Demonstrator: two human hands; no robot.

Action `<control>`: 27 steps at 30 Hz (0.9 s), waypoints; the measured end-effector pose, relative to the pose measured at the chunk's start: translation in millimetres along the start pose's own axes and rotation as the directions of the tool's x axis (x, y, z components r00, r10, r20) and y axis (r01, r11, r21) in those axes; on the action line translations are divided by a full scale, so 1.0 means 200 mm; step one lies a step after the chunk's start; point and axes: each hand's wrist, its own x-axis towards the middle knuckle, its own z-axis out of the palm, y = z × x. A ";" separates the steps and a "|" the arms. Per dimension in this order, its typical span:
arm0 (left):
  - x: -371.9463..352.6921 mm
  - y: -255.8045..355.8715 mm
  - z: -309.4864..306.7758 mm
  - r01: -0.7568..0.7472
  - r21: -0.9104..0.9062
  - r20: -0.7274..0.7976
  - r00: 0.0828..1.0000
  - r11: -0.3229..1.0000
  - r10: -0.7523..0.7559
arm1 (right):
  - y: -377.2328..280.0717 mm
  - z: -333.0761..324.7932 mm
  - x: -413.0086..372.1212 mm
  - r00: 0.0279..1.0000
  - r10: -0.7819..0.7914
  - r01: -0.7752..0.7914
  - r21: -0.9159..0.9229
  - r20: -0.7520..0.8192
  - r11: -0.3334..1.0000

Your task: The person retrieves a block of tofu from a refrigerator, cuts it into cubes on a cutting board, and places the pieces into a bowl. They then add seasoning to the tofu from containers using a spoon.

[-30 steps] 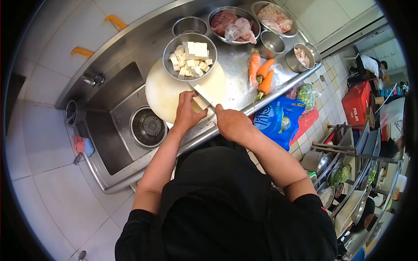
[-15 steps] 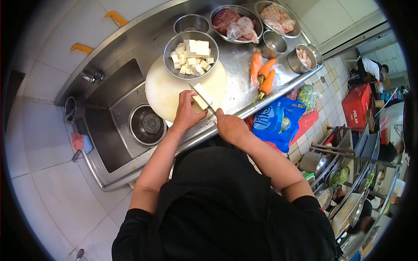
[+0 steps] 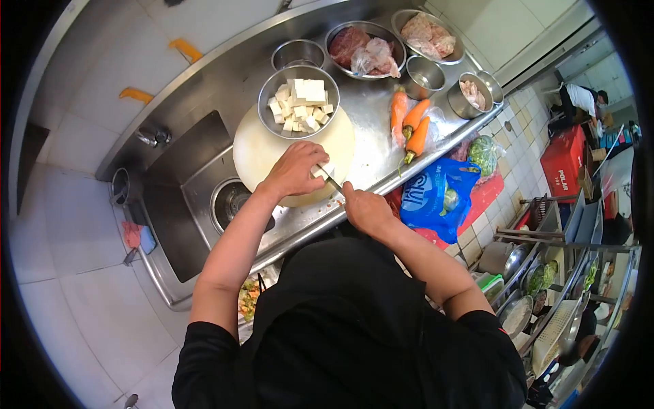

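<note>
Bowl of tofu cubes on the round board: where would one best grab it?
I'd take the bowl by its thin rim, from above at the far side. It is round, handleless and open-topped, and at its near side the left hand steadies a tofu block while the right hand cuts with a knife.

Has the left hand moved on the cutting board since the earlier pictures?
Yes. The left hand has slid farther onto the cutting board, toward the bowl of tofu cubes.
</note>
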 end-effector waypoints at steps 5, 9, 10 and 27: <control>0.03 0.02 -0.04 -0.015 0.074 0.054 0.999 0.997 0.011 | -0.04 -0.08 -0.04 1.000 0.016 -0.016 -0.005 -0.001 1.000; 0.06 0.06 -0.08 0.010 0.136 0.118 0.993 0.991 -0.026 | -0.11 -0.21 -0.07 0.995 0.064 -0.063 -0.013 0.081 0.998; 0.07 0.06 -0.09 0.007 0.138 0.121 0.992 0.990 -0.024 | -0.10 -0.21 -0.08 0.997 0.051 -0.051 -0.007 0.062 0.999; -0.05 0.12 -0.21 0.280 -0.143 -0.238 0.921 0.949 -0.307 | -0.07 -0.57 -0.41 0.990 0.100 -0.072 0.251 -0.099 0.965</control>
